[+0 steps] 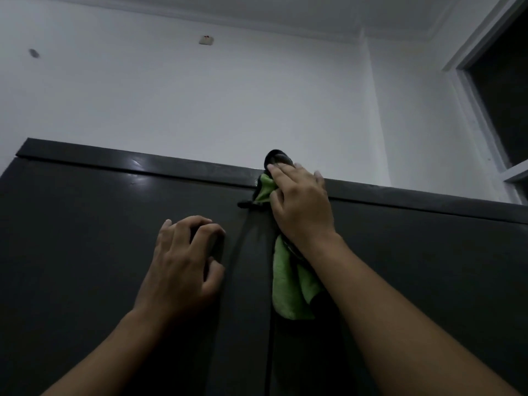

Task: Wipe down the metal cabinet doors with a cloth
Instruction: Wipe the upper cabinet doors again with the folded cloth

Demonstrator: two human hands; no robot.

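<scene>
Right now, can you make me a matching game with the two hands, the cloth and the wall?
Things:
1. left hand
2. right hand
3. cloth
4. wall

Colour, place or state:
A. white
B. green
C. pressing the cloth near the cabinet's top
D. fingers curled, tips on the left door

Pairs: 1-D, 2-C, 3-B, 4-A
</scene>
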